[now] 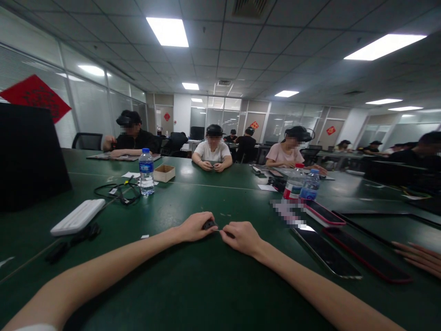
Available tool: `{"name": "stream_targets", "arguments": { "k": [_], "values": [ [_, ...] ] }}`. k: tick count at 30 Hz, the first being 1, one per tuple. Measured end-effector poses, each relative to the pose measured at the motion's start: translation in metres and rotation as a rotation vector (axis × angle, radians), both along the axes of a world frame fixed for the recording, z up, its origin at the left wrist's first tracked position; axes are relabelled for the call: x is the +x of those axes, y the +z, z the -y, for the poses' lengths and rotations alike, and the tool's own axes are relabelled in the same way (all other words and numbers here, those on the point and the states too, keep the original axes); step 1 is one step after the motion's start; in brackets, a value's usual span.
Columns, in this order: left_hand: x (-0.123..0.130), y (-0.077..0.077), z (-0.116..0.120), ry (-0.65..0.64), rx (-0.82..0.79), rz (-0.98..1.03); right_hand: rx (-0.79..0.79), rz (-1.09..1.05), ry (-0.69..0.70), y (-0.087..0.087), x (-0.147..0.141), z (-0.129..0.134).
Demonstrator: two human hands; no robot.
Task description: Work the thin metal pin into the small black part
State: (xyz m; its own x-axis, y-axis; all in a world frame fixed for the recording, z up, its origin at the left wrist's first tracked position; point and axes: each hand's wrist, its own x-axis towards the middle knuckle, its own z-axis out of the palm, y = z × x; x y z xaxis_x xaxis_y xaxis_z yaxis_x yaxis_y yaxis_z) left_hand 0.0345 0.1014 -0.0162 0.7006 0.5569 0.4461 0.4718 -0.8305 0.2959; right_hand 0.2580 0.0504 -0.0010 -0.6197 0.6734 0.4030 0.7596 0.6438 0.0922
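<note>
My left hand (198, 226) is closed around a small black object (208, 224), whose kind I cannot make out. Opposite it, my right hand (241, 236) is curled, with thumb and finger pinched together. A thin, pale sliver shows in the narrow gap between the fingertips of both hands; what my right fingers grip is mostly hidden. Both hands are just above or on the green table (193, 289), close together.
On the left are a white power strip-like block (78, 217), black cables (119, 191), a water bottle (146, 172) and a wooden box (164, 173). To the right lie phones (325, 252), bottles (294, 184) and slender brown sticks (418, 257). Several people sit beyond.
</note>
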Motion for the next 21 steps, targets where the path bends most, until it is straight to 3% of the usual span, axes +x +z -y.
{"name": "stream_targets", "arguments": {
  "k": [8,21],
  "values": [
    [0.0007,-0.002,-0.0007,0.084,0.014,-0.114,-0.061,-0.081,-0.118,0.0031,0.0,-0.0009],
    [0.0013,-0.0003,0.0033,0.126,0.089,-0.208,-0.042,-0.048,-0.097,0.0018,-0.0029,0.0001]
  ]
}}
